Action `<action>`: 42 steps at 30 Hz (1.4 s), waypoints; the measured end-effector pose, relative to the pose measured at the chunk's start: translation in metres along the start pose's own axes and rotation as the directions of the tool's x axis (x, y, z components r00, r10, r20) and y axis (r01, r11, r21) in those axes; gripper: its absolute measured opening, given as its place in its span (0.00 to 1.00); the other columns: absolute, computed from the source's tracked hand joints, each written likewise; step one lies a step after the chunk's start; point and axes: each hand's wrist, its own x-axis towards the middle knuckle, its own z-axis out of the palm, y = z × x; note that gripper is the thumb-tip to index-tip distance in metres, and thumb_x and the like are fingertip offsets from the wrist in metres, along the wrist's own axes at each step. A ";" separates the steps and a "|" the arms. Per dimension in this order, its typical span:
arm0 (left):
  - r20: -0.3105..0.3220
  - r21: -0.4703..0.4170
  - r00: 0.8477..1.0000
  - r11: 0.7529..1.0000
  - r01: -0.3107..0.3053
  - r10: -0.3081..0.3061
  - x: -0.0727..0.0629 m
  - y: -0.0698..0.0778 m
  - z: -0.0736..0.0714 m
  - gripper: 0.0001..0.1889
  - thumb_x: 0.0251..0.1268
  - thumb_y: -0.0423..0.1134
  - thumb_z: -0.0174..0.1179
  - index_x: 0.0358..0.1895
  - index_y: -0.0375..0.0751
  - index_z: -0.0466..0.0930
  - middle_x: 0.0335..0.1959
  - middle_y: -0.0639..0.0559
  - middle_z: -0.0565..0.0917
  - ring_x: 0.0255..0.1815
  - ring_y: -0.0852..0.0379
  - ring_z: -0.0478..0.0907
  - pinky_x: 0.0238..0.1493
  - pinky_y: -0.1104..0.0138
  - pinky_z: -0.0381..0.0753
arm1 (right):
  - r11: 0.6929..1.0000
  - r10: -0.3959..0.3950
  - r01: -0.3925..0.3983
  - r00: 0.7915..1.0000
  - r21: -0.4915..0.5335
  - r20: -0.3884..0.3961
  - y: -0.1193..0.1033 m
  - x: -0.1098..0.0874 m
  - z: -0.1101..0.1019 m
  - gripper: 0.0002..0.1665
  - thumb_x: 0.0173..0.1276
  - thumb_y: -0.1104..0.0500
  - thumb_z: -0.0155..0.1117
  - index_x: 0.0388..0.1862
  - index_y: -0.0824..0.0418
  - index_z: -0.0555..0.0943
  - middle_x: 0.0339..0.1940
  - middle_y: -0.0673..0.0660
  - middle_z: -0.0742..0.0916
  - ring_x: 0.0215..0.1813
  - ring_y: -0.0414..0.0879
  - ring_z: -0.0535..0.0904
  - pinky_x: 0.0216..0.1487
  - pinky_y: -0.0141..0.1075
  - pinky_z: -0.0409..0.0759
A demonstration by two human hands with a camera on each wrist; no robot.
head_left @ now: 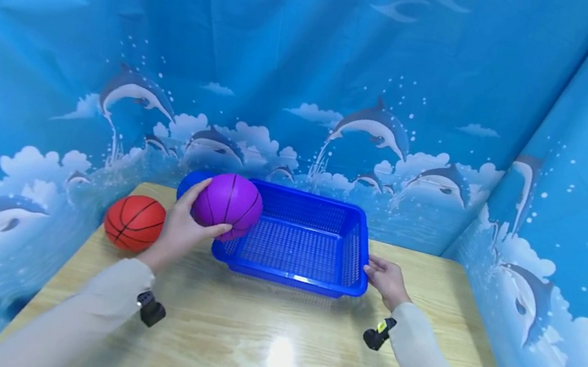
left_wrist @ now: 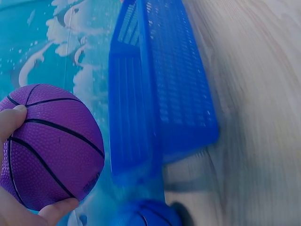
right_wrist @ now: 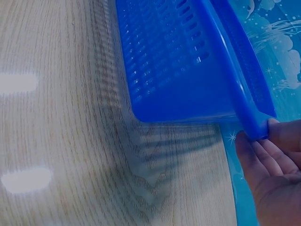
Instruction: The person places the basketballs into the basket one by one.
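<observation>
My left hand point(head_left: 183, 229) grips a purple basketball point(head_left: 229, 206), thumb and fingers spread around it. The ball is over the left end of a blue plastic basket point(head_left: 289, 276) in the head view. The left wrist view shows the purple basketball point(left_wrist: 56, 146) beside the basket's end. At the basket's right end, my right hand point(head_left: 386, 280) pinches the rim. In the right wrist view, the thumb and fingers of the right hand point(right_wrist: 277, 165) close on the rim corner of the basket point(right_wrist: 188, 89). The basket's slotted floor shows bare in the head view.
A red basketball point(head_left: 134, 223) rests at the table's left edge. A blue basketball point(left_wrist: 146, 214) lies by the basket's left end, partly hidden behind the purple one in the head view. The wooden table point(head_left: 243, 338) meets dolphin-printed curtains point(head_left: 300, 80) at the back and sides.
</observation>
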 end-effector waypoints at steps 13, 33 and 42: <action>0.042 -0.061 0.992 0.991 -0.119 0.121 0.023 0.030 0.055 0.48 0.44 0.43 0.77 0.72 0.52 0.61 0.69 0.43 0.67 0.63 0.37 0.71 0.53 0.48 0.78 | 1.000 -0.017 0.017 1.000 0.001 -0.016 0.001 0.000 0.001 0.27 0.74 0.68 0.48 0.70 0.74 0.60 0.65 0.73 0.72 0.65 0.62 0.72 0.60 0.43 0.76; 0.114 -0.049 0.991 0.997 -0.064 0.070 0.026 0.033 0.155 0.48 0.40 0.42 0.79 0.70 0.45 0.64 0.66 0.43 0.71 0.63 0.39 0.71 0.58 0.47 0.75 | 0.999 -0.034 0.034 0.999 0.003 -0.026 -0.001 -0.002 0.002 0.27 0.74 0.69 0.47 0.70 0.76 0.60 0.64 0.73 0.72 0.64 0.62 0.72 0.59 0.42 0.76; 0.133 -0.052 0.991 0.999 -0.014 0.021 0.016 0.033 0.191 0.48 0.38 0.42 0.79 0.69 0.42 0.65 0.63 0.40 0.72 0.62 0.37 0.70 0.58 0.46 0.75 | 0.999 -0.043 0.044 0.998 0.026 -0.044 0.003 -0.002 0.002 0.26 0.73 0.69 0.48 0.68 0.76 0.62 0.63 0.74 0.73 0.62 0.62 0.74 0.57 0.41 0.78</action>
